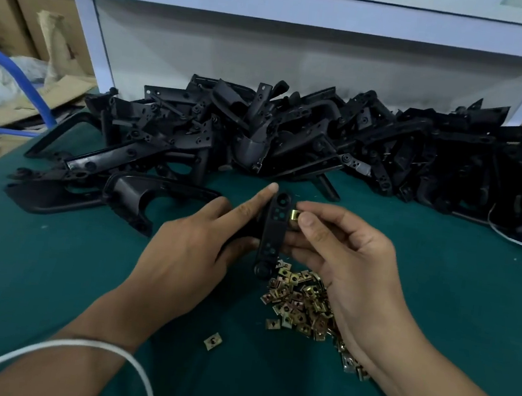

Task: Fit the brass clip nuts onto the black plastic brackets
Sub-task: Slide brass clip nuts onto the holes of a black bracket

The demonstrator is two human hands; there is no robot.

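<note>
Brass clip nut [293,216] pinched by right hand [344,256] at edge of bracket [274,228] gripped by left hand [192,248]; bracket heap [324,140] and loose nuts [299,303] apparently remain

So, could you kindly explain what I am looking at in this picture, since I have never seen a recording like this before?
There is no machine here: a person works with two bare hands, and the single picture comes from a camera worn on the head, looking forward and down. The left hand holds a black plastic bracket upright above the green table, its forefinger stretched along the bracket's far side. The right hand pinches one brass clip nut against the bracket's right edge, near its upper holes; whether it is already seated I cannot tell. Under the right hand lies a heap of loose clip nuts, with one stray nut nearer the viewer. Across the back of the table is a pile of black brackets. A white cable crosses the left forearm.
</note>
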